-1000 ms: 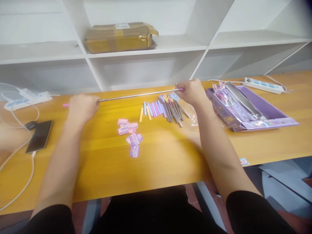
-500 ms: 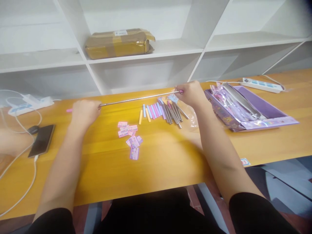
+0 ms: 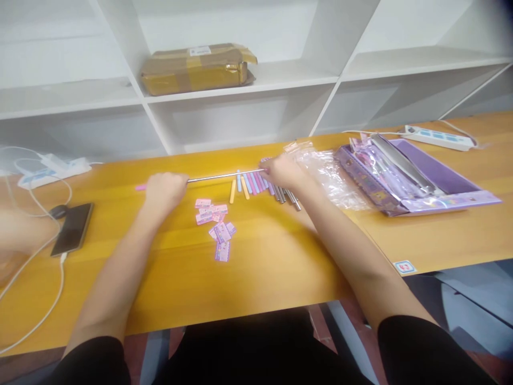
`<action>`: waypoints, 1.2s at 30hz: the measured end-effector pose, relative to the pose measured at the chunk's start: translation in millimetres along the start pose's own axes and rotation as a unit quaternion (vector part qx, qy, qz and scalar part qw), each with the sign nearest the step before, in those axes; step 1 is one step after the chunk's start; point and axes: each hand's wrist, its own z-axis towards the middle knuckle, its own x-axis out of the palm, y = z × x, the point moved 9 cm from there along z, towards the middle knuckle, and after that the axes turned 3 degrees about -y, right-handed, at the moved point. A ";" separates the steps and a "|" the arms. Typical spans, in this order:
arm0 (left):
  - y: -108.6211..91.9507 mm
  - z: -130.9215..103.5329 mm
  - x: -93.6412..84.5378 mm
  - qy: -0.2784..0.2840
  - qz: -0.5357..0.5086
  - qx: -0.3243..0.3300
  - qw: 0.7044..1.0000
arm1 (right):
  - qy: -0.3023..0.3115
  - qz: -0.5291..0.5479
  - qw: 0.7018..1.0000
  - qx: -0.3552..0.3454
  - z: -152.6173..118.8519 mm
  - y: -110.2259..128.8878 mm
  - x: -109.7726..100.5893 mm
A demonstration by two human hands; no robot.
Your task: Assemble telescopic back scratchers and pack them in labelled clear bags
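Stretched between my two hands is a telescopic back scratcher (image 3: pixel 224 177) with a thin metal rod. My left hand (image 3: pixel 166 190) is closed around its handle end, and a pink tip sticks out on the left. My right hand (image 3: pixel 282 172) grips the other end, hiding the head. Below the rod lie pink, blue, purple and yellow handle sleeves (image 3: pixel 250 183) in a row. Beside them, several metal rods (image 3: pixel 289 198) are partly covered by my right hand. Small printed pink and purple cards (image 3: pixel 221 232) lie in loose groups nearer to me.
Clear plastic bags (image 3: pixel 328 176) lie right of my hand, beside an open purple box (image 3: pixel 444 200) holding wrapped items. A phone (image 3: pixel 72 230) on a charging cable and a power strip (image 3: pixel 54 172) are at left. Another strip (image 3: pixel 438 138) sits back right. A taped carton (image 3: pixel 196 69) rests on the shelf.
My hands have come closer together, and the rod between them is shorter. The right hand moved left and down over the pile, uncovering the plastic bags; the left moved right.
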 end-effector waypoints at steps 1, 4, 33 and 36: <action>0.2 0.1 1.0 0.002 0.001 0.001 1.000 | 0.014 0.000 1.000 0.002 0.2 4.2 6.1; 3.2 -0.3 2.1 0.005 0.001 -0.002 1.000 | 0.023 0.006 1.000 0.004 0.4 7.9 14.2; -45.1 -22.9 -17.0 -0.039 -0.029 0.016 0.999 | 0.022 -0.025 0.999 0.008 -9.4 46.7 -21.5; -42.1 -26.2 -24.9 -0.038 -0.017 0.008 0.999 | 0.019 -0.027 0.999 0.005 -11.7 52.0 -29.5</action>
